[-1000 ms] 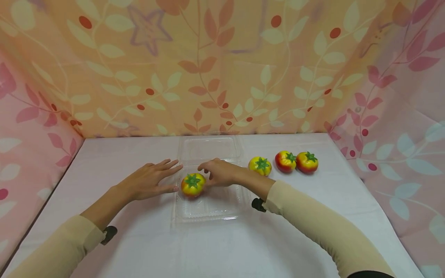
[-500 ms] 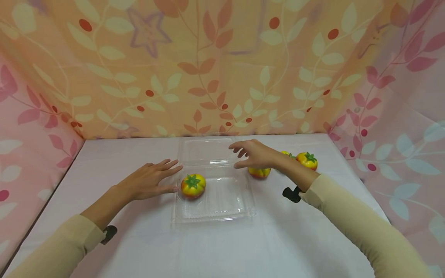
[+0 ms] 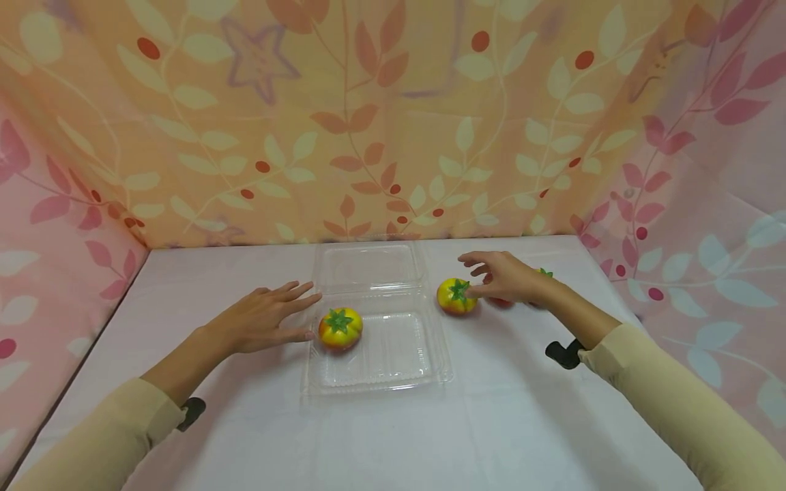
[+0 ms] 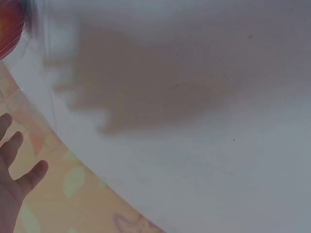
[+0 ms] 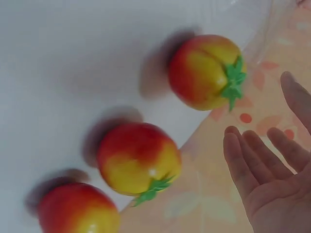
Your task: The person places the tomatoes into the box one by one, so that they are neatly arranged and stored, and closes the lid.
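One red-and-yellow tomato (image 3: 340, 329) with a green star-shaped calyx sits in the left part of a clear plastic clamshell box (image 3: 383, 390). The box's lid (image 3: 368, 266) is laid back away from me. My left hand (image 3: 260, 320) has its fingers spread at the box's left edge; whether they touch it I cannot tell. To the right, my right hand (image 3: 508, 276) hovers over the loose tomatoes, holding nothing. In the right wrist view a first tomato (image 5: 206, 73), a middle tomato (image 5: 138, 158) and a third tomato (image 5: 77, 211) form a slanting row, apart from the fingers.
A white cloth (image 3: 393, 443) covers the table. Behind it hangs a leaf-patterned orange curtain (image 3: 393, 123), with pink curtains at both sides. Dark wrist cameras show below both sleeves.
My right hand has withdrawn from the tomato in the box and moved right, past the first loose tomato, over the others. The left hand has stayed in place.
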Motion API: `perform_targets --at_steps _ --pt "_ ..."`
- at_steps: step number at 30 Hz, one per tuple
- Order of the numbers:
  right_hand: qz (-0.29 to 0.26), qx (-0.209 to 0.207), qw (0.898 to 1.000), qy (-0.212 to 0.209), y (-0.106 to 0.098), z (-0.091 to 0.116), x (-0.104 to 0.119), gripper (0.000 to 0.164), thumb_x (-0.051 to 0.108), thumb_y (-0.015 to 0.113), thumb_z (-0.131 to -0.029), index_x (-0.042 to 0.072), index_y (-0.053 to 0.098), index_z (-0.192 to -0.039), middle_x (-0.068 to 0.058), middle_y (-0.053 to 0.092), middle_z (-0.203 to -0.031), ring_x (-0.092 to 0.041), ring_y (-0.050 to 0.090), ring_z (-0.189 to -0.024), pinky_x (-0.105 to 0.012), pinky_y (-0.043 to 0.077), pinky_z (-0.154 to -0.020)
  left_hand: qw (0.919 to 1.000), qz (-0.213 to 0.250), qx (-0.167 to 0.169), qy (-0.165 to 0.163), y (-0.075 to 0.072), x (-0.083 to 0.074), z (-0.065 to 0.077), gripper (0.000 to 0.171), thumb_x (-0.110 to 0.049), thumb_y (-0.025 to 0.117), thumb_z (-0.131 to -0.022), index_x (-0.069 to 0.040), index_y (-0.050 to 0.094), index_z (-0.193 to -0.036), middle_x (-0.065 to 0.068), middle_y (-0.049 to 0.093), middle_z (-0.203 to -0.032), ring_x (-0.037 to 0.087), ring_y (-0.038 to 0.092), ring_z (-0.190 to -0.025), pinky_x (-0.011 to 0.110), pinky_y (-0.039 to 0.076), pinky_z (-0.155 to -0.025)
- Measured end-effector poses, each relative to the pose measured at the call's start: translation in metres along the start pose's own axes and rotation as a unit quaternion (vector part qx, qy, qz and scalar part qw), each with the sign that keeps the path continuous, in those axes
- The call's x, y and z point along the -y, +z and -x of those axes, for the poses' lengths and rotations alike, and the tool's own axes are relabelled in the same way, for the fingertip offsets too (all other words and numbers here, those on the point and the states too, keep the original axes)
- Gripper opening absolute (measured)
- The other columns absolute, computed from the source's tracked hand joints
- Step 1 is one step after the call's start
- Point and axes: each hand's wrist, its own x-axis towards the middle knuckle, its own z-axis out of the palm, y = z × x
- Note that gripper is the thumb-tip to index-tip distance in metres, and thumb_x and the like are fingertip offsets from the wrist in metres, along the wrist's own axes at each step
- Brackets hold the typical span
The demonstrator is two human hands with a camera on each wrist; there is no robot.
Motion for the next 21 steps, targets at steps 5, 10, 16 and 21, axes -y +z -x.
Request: perform_targets --at_steps 5,10,16,21 --pt "-0.008 -0.019 1.0 0.009 0.007 0.008 -0.017 0.068 0.018 0.078 -0.087 -0.001 0.047 -0.144 -0.026 0.054 -0.139 -0.039 0.059 -0.122 -0.054 0.046 -0.101 1.0 -0.003 0.008 -0.005 -0.001 -0.001 0.002 0.076 -0.065 0.05 -0.094 -0.019 0.041 -0.154 0.012 0.035 -0.159 0.038 0.033 -0.144 0.062 0.036 -0.106" --pt "-0.042 -0.027 0.999 0.002 0.017 0.011 -0.031 0.074 0.014 0.081 -0.085 -0.002 0.043 -0.147 -0.027 0.053 -0.14 -0.042 0.059 -0.121 -0.051 0.051 -0.095 0.9999 -0.002 0.01 -0.006 -0.002 -0.002 0.002 0.076 -0.065 0.051 -0.094 -0.019 0.04 -0.154 0.013 0.034 -0.159 0.039 0.032 -0.145 0.062 0.035 -0.106" --pt "-0.059 -0.024 0.998 -0.001 0.026 0.009 -0.036 0.073 0.011 0.08 -0.085 -0.005 0.043 -0.146 -0.03 0.051 -0.14 -0.043 0.059 -0.121 -0.049 0.051 -0.094 0.9999 -0.009 0.01 -0.006 -0.002 -0.001 0.001 0.078 -0.067 0.051 -0.092 -0.02 0.041 -0.154 0.012 0.034 -0.159 0.038 0.032 -0.145 0.062 0.035 -0.106" --pt "-0.08 -0.001 0.997 0.015 0.032 0.006 -0.039 0.072 0.012 0.078 -0.087 -0.008 0.041 -0.146 -0.03 0.047 -0.144 -0.043 0.055 -0.125 -0.05 0.048 -0.098 0.9999 -0.012 0.01 -0.005 -0.003 -0.001 0.0 0.078 -0.068 0.051 -0.092 -0.021 0.04 -0.154 0.011 0.034 -0.159 0.037 0.032 -0.145 0.062 0.035 -0.107"
